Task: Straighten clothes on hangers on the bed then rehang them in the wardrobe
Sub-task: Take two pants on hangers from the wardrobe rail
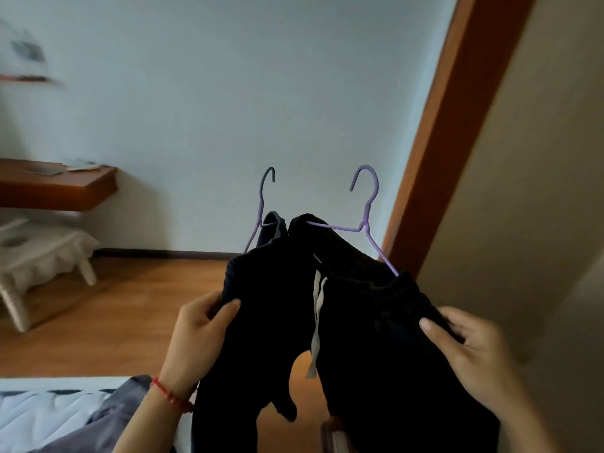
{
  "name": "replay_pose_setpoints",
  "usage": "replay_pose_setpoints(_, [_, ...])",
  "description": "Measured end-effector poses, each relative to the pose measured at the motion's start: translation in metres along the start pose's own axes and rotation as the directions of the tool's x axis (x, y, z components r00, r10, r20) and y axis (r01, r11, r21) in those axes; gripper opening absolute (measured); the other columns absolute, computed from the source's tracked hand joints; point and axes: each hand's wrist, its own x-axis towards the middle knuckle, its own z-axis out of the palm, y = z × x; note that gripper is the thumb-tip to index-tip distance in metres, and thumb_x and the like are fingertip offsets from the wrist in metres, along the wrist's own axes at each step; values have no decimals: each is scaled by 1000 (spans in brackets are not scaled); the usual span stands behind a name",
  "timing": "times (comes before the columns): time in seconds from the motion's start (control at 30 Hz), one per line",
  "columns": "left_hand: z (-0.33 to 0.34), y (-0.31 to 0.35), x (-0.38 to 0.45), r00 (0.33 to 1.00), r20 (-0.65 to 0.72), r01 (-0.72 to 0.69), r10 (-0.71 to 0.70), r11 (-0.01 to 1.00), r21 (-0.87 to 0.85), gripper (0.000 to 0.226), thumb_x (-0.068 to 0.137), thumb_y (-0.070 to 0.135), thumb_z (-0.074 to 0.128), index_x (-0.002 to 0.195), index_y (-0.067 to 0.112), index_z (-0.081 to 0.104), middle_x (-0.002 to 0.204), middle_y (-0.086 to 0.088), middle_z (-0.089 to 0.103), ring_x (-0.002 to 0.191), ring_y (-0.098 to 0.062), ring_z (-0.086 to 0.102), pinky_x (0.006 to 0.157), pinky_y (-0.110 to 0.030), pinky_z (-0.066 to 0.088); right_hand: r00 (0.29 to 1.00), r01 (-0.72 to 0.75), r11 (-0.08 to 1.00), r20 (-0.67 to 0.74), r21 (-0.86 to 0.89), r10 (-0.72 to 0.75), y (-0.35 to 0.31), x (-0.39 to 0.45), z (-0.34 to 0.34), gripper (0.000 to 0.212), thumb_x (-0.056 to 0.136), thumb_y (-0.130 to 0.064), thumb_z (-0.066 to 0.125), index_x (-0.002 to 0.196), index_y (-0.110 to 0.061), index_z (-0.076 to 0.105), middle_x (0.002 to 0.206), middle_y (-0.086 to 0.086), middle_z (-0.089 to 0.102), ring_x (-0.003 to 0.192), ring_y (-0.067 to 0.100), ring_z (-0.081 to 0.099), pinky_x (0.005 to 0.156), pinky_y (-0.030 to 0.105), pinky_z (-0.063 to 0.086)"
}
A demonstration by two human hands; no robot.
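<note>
Two black garments hang on purple wire hangers and are held up in front of me. My left hand point(199, 335) grips the left black garment point(261, 322), whose hanger point(261, 207) has its hook pointing up. My right hand point(470, 348) grips the right black garment point(385, 338), which has a white drawstring point(317, 308); its hanger point(367, 210) tilts with the hook up. The bed point(42, 416) lies at the lower left with a grey cloth point(108, 416) on it. I cannot pick out the wardrobe's inside.
A brown wooden upright point(451, 125) and a beige panel point(529, 191) stand close on the right. A wooden wall shelf point(58, 188) and a white stool point(36, 256) are at the left. Wooden floor point(130, 305) lies ahead below a pale wall.
</note>
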Motion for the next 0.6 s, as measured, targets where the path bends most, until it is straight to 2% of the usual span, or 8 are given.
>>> replay_pose_setpoints(0.03, [-10,-3,3,999,-37,-1,2,1000,31,16,88,-1,52,80,-13,60,62,-13,53,50,-12,45,42,-14,33,1000,18,999,24,29,-19,-3,13,11,26,82,-41,64,73,-18,69,64,7,67,51,9,59,46,15,39])
replay_pose_setpoints(0.07, [-19,-4,6,998,-71,0,3,999,49,15,87,-1,52,79,-10,62,60,-9,55,50,-9,46,43,-13,34,998,39,998,49,41,-41,-5,25,23,18,87,-21,62,71,-16,68,63,9,66,51,9,58,46,15,38])
replay_pose_setpoints(0.1, [-29,-6,10,994,-110,3,4,998,67,15,87,-1,53,77,-7,63,57,-3,56,49,-5,47,43,-13,34,996,63,997,67,40,-66,-6,37,35,19,87,-12,60,70,-16,68,64,9,66,52,10,58,47,15,39])
replay_pose_setpoints(0.2, [-58,-17,19,970,-243,14,19,991,133,17,86,0,54,72,-6,61,54,1,54,49,-2,45,44,-14,33,984,121,990,121,69,-128,-16,66,71,25,87,-6,58,70,-21,69,65,-4,70,58,4,63,51,10,44])
replay_pose_setpoints(0.3, [-84,-31,23,933,-361,60,11,981,185,17,87,0,54,75,-11,58,60,-9,52,55,-10,45,46,-17,32,966,160,979,183,129,-182,-24,94,106,24,87,-6,56,81,-27,67,74,-19,72,71,-5,66,58,4,46])
replay_pose_setpoints(0.4, [-109,-44,21,891,-453,126,-20,971,205,18,86,4,57,77,-11,58,61,-10,53,57,-9,45,51,-20,35,939,194,966,254,171,-233,-29,116,142,25,88,-7,56,83,-29,66,77,-20,72,74,-3,66,58,5,47])
replay_pose_setpoints(0.5, [-132,-57,19,847,-528,189,-53,960,206,37,77,23,55,80,-14,57,65,-10,53,63,-13,45,58,-27,34,908,213,957,323,197,-269,-31,140,177,35,87,-7,59,77,-39,67,80,-20,72,76,-4,66,62,7,49])
replay_pose_setpoints(0.6, [-149,-76,18,775,-624,303,-103,927,223,24,83,12,60,73,-10,58,60,-7,51,55,-6,43,49,-21,32,877,219,949,380,226,-293,-32,166,211,44,86,-6,60,70,-45,70,79,-21,72,76,-8,65,66,6,48])
